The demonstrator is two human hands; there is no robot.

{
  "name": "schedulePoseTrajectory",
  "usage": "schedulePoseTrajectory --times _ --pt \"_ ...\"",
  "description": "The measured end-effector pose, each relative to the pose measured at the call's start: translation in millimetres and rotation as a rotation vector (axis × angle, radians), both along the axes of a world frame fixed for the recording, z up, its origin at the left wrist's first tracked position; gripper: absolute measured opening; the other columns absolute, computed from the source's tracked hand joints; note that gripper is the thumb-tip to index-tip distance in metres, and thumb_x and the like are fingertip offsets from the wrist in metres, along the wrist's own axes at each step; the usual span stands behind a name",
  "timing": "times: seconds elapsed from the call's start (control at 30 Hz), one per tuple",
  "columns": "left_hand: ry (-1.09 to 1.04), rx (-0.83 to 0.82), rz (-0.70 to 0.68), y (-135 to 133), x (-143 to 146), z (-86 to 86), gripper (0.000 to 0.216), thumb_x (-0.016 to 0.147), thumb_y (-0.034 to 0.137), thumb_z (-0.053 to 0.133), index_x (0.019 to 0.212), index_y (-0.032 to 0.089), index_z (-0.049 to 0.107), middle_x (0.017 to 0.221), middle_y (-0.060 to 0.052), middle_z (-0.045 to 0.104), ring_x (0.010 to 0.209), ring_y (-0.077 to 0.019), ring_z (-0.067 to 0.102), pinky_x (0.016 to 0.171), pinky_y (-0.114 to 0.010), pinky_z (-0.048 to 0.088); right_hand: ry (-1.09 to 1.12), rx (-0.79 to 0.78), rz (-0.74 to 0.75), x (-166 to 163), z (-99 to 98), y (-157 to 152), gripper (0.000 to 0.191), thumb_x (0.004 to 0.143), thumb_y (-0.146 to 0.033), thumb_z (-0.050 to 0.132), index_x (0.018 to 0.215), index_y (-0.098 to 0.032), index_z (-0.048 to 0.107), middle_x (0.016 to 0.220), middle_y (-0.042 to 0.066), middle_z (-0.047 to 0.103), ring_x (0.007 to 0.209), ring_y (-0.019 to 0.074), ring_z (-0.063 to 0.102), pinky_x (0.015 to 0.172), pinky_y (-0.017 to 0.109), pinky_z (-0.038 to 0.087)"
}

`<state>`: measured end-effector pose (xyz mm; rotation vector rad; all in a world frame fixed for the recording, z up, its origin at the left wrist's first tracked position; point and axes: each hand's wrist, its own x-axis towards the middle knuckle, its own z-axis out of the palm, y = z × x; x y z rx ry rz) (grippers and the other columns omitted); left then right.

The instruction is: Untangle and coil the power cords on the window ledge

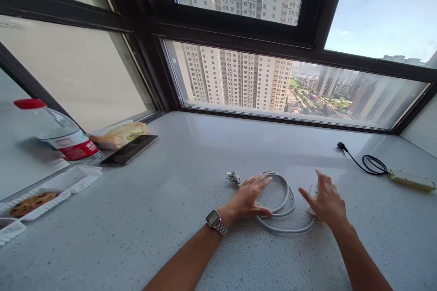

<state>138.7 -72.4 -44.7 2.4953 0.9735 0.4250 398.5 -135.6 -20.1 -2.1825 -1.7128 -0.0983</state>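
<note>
A white power cable lies in loose loops on the speckled counter. Its plug rests at the left end of the coil, just past my left hand. My left hand is open, fingers stretched over the left side of the loops and thumb at the cable. At the cable's other end is a white block, perhaps a power strip, mostly hidden behind my right hand. My right hand is open over this block, thumb apart from the fingers; whether it touches the block I cannot tell.
Right: a yellowish strip-shaped block with black cord and plug. Left: a red-capped bottle, a dark phone, a wrapped snack and a white tray holding a cookie. Windows border the counter.
</note>
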Motion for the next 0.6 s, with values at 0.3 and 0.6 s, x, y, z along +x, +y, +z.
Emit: schedulePoseTrajectory --times 0.3,0.6 --pt "-0.014 0.052 0.171 -4 16 -9.3 0.102 0.060 0.076 0.059 0.142 0.020 0.037 0.150 -0.016 0.030 0.138 -0.0369 0.024 0.112 -0.052 0.022 0.301 0.001 0.000 28 -31.9 -10 0.077 0.074 -0.054 0.052 0.142 -0.029 0.025 0.139 0.015 0.037 0.104 0.0339 0.057 0.057 0.034 0.052" --pt "-0.060 0.002 0.295 -7 32 -8.2 0.121 0.054 0.079 0.060 0.145 0.009 0.025 0.149 -0.022 0.028 0.139 -0.0372 0.021 0.113 -0.050 0.020 0.694 0.224 0.471 0 6.3 15 0.070 0.075 -0.032 0.057 0.138 -0.028 0.026 0.144 0.013 0.032 0.126 0.0294 0.042 0.081 0.037 0.052"
